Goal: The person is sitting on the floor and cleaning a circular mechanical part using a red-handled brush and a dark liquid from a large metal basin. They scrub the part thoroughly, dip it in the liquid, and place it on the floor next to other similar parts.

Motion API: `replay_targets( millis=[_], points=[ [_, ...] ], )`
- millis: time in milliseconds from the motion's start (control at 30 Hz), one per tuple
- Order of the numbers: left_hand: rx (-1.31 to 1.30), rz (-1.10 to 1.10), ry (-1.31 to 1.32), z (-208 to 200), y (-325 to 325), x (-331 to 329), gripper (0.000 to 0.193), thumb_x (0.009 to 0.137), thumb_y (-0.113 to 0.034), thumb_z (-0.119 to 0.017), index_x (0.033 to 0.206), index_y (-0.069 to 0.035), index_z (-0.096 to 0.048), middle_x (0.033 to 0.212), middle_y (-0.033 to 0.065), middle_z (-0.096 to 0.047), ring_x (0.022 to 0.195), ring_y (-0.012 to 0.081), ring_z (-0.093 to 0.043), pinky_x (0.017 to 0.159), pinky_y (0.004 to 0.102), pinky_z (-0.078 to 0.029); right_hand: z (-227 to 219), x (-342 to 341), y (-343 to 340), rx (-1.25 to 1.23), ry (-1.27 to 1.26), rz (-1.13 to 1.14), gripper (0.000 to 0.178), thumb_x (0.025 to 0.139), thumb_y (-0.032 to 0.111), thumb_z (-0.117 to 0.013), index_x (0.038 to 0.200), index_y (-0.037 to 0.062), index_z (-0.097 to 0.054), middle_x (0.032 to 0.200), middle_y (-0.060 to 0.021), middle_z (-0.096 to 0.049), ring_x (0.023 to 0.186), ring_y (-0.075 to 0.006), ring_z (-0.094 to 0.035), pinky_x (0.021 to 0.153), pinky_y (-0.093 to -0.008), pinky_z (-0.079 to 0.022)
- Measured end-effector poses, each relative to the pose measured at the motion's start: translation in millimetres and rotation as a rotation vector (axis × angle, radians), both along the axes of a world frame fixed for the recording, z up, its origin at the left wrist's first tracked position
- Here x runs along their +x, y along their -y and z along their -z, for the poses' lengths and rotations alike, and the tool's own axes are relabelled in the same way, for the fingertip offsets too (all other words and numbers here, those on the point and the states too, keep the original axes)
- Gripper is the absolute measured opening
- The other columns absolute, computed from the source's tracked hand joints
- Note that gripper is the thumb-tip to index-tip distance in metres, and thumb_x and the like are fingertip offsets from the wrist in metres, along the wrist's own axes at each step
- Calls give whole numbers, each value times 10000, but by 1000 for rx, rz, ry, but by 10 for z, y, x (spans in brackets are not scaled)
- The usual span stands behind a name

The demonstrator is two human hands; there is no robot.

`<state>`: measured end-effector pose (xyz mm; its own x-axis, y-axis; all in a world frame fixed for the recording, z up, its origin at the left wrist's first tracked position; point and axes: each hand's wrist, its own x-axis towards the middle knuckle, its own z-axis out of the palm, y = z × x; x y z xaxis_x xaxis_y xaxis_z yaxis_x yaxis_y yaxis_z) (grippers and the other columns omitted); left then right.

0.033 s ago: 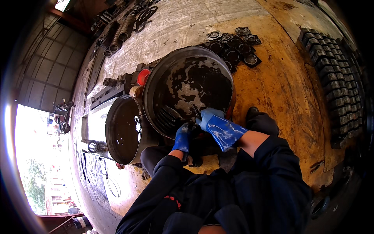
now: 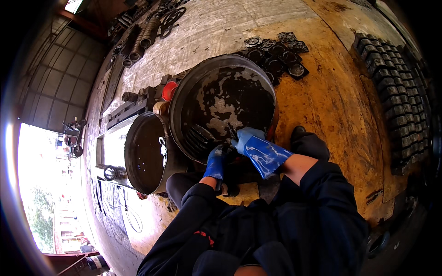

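Both hands wear long blue rubber gloves and meet at the near rim of a large round tub point(image 2: 176, 99) of dark, foamy liquid. My left hand point(image 2: 216, 161) is closed on a dark, wet part point(image 2: 225, 150) whose kind I cannot make out. Just right of it, the fingers of my right hand point(image 2: 248, 139) are bent together over the rim. A thin dark thing shows by their tips, too dim to name. Several dark, curved, ribbed pieces point(image 2: 198, 139) lean inside the tub, left of my hands.
A smaller round tub point(image 2: 133, 171) of dark liquid stands to the left, with a red bowl point(image 2: 169, 91) beyond it. Dark ring-shaped parts point(image 2: 288, 57) lie beyond the large tub. Rows of blocky black parts point(image 2: 391, 99) line the right side. My shoe point(image 2: 298, 132) is right of the tub.
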<state>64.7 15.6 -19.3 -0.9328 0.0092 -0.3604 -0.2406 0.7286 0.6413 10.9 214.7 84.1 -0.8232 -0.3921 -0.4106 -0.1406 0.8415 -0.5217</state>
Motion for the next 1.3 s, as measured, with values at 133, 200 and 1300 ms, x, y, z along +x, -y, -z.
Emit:
replay_targets(
  millis=[133,200,1300],
  points=[
    [-64,42,-38,-134,-142,-28,298,905,-341,-640,999,-72,-727,894,146,-734,780,313,-691,708,392,-530,18,-14,-37,24,16,10,511,966,522,-532,1112,58,-692,1085,-132,-705,1043,-282,-674,919,-395,-531],
    [47,-86,-9,-43,-68,12,299,903,-346,-637,990,-76,-731,909,141,-738,785,322,-692,714,396,-531,22,13,-7,13,-25,-4,509,967,525,-531,1101,63,-695,1082,-125,-707,1041,-279,-675,915,-391,-533],
    [-117,167,-108,161,104,-44,256,843,-308,-684,987,-104,-738,1032,147,-715,983,347,-661,825,408,-531,17,45,12,-22,-74,9,446,941,475,-570,1000,60,-722,982,-142,-717,940,-300,-692,865,-424,-544]
  ],
)
